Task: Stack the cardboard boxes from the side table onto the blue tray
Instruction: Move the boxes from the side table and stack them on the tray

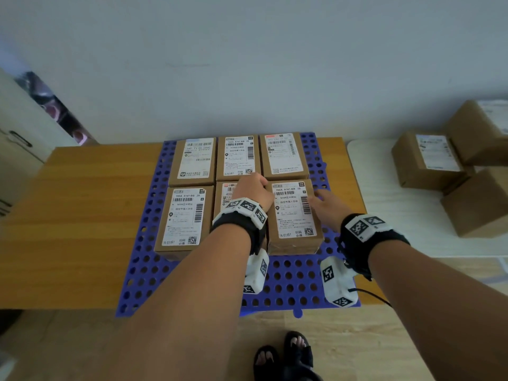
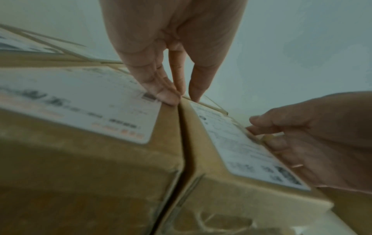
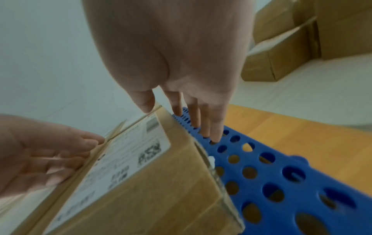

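Six labelled cardboard boxes lie in two rows on the blue perforated tray. Both hands are at the front right box. My left hand points its straight fingers down at that box's far left corner, with the thumb touching the front middle box. My right hand lies along the box's right side, thumb at its top edge and straight fingers reaching down to the tray. Neither hand curls round the box. The front middle box is partly hidden by my left wrist.
The tray sits on a wooden table. Several more cardboard boxes are piled on the white side table at the right. A cabinet stands at the left. The tray's front strip is bare. Feet in sandals stand below.
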Action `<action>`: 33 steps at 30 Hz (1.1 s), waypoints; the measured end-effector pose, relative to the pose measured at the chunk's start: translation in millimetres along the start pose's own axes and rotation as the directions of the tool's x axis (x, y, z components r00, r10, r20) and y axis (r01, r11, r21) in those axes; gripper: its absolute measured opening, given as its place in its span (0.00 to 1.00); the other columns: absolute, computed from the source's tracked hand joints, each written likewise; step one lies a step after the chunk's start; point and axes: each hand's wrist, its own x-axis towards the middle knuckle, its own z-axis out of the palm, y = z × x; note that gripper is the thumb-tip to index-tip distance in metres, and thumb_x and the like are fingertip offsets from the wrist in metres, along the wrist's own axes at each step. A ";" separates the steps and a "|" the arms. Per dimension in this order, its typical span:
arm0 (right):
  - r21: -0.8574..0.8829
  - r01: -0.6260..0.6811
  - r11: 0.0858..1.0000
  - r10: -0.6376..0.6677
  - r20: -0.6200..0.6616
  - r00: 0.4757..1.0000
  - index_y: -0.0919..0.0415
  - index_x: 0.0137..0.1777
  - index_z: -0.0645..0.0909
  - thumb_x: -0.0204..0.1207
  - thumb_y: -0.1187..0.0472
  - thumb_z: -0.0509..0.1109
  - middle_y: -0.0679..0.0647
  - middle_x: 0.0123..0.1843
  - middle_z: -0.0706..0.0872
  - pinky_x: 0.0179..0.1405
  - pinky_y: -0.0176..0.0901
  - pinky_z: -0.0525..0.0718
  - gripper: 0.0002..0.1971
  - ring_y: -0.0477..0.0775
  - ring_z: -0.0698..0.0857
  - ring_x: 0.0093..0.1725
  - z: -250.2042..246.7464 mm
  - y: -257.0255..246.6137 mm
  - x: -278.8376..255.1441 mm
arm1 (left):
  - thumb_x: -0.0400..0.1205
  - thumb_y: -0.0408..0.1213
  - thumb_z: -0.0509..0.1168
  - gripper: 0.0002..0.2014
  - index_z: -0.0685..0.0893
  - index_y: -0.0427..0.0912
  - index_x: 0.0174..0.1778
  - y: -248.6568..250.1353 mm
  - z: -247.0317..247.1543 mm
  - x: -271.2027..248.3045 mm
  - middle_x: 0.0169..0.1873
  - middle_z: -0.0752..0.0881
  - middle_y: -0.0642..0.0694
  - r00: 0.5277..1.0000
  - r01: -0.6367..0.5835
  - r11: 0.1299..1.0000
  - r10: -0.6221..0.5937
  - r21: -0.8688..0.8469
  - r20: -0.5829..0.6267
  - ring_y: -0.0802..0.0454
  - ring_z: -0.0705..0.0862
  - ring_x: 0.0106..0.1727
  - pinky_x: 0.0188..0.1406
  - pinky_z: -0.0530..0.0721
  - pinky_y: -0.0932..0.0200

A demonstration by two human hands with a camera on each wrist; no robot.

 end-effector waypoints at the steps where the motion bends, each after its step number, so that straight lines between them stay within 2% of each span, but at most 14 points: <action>1: -0.056 0.015 0.998 -0.017 -0.022 1.000 0.58 0.77 0.70 0.84 0.45 0.57 0.59 0.71 0.81 0.65 0.56 0.82 0.26 0.62 0.82 0.66 -4.8 -4.3 -6.2 | 0.82 0.34 0.68 0.12 0.85 0.42 0.61 4.7 -2.5 -1.8 0.57 0.87 0.45 1.000 0.009 1.000 -0.009 0.012 0.008 0.51 0.81 0.46 0.41 0.76 0.60; 3: -0.144 0.044 0.989 -0.052 -0.052 0.997 0.59 0.80 0.67 0.86 0.48 0.58 0.60 0.71 0.80 0.61 0.52 0.81 0.26 0.61 0.82 0.65 -14.1 -10.0 -16.7 | 0.83 0.35 0.66 0.12 0.85 0.41 0.62 13.4 -6.4 -5.0 0.58 0.88 0.45 1.000 0.013 1.000 -0.014 0.027 0.022 0.49 0.83 0.48 0.41 0.78 0.59; 5: -0.217 0.075 0.973 -0.094 -0.077 0.993 0.59 0.82 0.65 0.86 0.49 0.59 0.59 0.77 0.75 0.65 0.52 0.79 0.27 0.60 0.79 0.70 -25.4 -12.2 -25.6 | 0.83 0.35 0.66 0.12 0.85 0.40 0.62 24.0 -8.6 -8.6 0.58 0.87 0.45 0.999 -0.013 0.999 0.011 0.046 0.049 0.47 0.85 0.53 0.45 0.82 0.57; 8: -0.299 0.109 0.948 -0.148 -0.110 0.983 0.59 0.83 0.64 0.86 0.51 0.59 0.58 0.81 0.71 0.68 0.48 0.75 0.27 0.60 0.75 0.75 -44.1 -13.6 -40.7 | 0.83 0.33 0.65 0.08 0.84 0.43 0.56 44.8 -12.0 -14.6 0.51 0.85 0.44 0.994 -0.077 0.995 0.071 0.070 0.088 0.47 0.84 0.49 0.46 0.84 0.56; 11: -0.323 0.108 0.940 -0.158 -0.133 0.978 0.58 0.82 0.65 0.86 0.51 0.60 0.58 0.80 0.72 0.65 0.48 0.76 0.26 0.60 0.77 0.73 -63.9 -11.1 -54.4 | 0.84 0.31 0.62 0.10 0.85 0.44 0.57 70.2 -13.8 -20.4 0.50 0.83 0.44 0.987 -0.129 0.989 0.121 0.072 0.109 0.45 0.83 0.48 0.44 0.80 0.57; 14: -0.345 0.101 0.933 -0.171 -0.176 0.969 0.57 0.81 0.66 0.85 0.50 0.61 0.58 0.78 0.74 0.65 0.47 0.75 0.26 0.60 0.77 0.72 -88.0 -3.3 -63.0 | 0.84 0.30 0.60 0.06 0.81 0.44 0.49 99.3 -8.7 -23.1 0.47 0.82 0.42 0.976 -0.183 0.979 0.169 0.091 0.139 0.44 0.81 0.44 0.46 0.81 0.53; 17: -0.340 0.077 0.937 -0.164 -0.234 0.958 0.57 0.80 0.67 0.85 0.48 0.61 0.59 0.76 0.75 0.65 0.48 0.75 0.26 0.60 0.77 0.71 -114.4 8.6 -67.1 | 0.84 0.32 0.62 0.11 0.83 0.39 0.61 128.1 3.1 -27.6 0.58 0.85 0.40 0.963 -0.227 0.970 0.210 0.091 0.166 0.42 0.85 0.56 0.55 0.82 0.52; 18: -0.337 0.072 0.939 -0.164 -0.254 0.953 0.58 0.80 0.67 0.85 0.48 0.62 0.59 0.76 0.75 0.65 0.48 0.75 0.26 0.60 0.77 0.71 -122.9 13.1 -68.5 | 0.84 0.32 0.62 0.10 0.83 0.39 0.60 137.7 7.8 -29.0 0.56 0.85 0.41 0.960 -0.243 0.965 0.226 0.096 0.166 0.42 0.85 0.55 0.54 0.83 0.51; 20: -0.334 0.063 0.940 -0.163 -0.278 0.947 0.58 0.80 0.67 0.85 0.49 0.62 0.59 0.76 0.75 0.67 0.49 0.74 0.26 0.60 0.77 0.72 -139.8 22.8 -70.4 | 0.83 0.30 0.61 0.05 0.81 0.43 0.48 155.4 17.6 -29.3 0.48 0.81 0.43 0.952 -0.277 0.954 0.258 0.110 0.164 0.43 0.81 0.46 0.47 0.79 0.55; 21: -0.335 0.060 0.940 -0.161 -0.280 0.946 0.58 0.79 0.67 0.85 0.49 0.62 0.59 0.76 0.76 0.67 0.49 0.74 0.26 0.60 0.77 0.72 -148.4 28.0 -70.8 | 0.83 0.30 0.61 0.07 0.80 0.47 0.44 164.7 22.5 -29.5 0.47 0.80 0.44 0.950 -0.286 0.952 0.266 0.113 0.164 0.44 0.78 0.45 0.46 0.76 0.57; 22: -0.343 0.056 0.938 -0.159 -0.280 0.947 0.59 0.79 0.68 0.84 0.49 0.62 0.59 0.76 0.76 0.65 0.48 0.75 0.26 0.60 0.77 0.72 -157.2 33.7 -71.0 | 0.83 0.31 0.61 0.08 0.82 0.48 0.45 174.1 27.9 -28.9 0.49 0.81 0.44 0.948 -0.287 0.952 0.265 0.111 0.173 0.44 0.79 0.47 0.46 0.74 0.58; 24: -0.367 0.053 0.929 -0.163 -0.278 0.947 0.59 0.78 0.69 0.84 0.50 0.63 0.59 0.75 0.77 0.62 0.47 0.75 0.25 0.60 0.78 0.71 -177.2 44.7 -71.2 | 0.82 0.34 0.63 0.12 0.85 0.46 0.59 193.5 40.7 -27.7 0.61 0.85 0.44 0.949 -0.276 0.957 0.258 0.087 0.181 0.42 0.84 0.60 0.52 0.75 0.59; 26: -0.366 0.037 0.930 -0.153 -0.292 0.944 0.59 0.78 0.69 0.84 0.51 0.64 0.59 0.75 0.77 0.66 0.47 0.74 0.25 0.60 0.77 0.72 -199.3 56.8 -71.4 | 0.83 0.35 0.64 0.16 0.83 0.44 0.67 215.0 55.1 -28.9 0.68 0.83 0.44 0.949 -0.270 0.960 0.252 0.079 0.189 0.43 0.82 0.67 0.58 0.77 0.58; 33: -0.333 0.005 0.943 -0.127 -0.347 0.929 0.57 0.75 0.73 0.82 0.54 0.65 0.57 0.71 0.81 0.66 0.48 0.77 0.22 0.60 0.80 0.68 -281.0 111.4 -68.7 | 0.83 0.37 0.65 0.13 0.83 0.45 0.64 295.9 117.6 -40.4 0.63 0.85 0.43 0.939 -0.296 0.951 0.274 0.084 0.209 0.43 0.84 0.63 0.59 0.80 0.54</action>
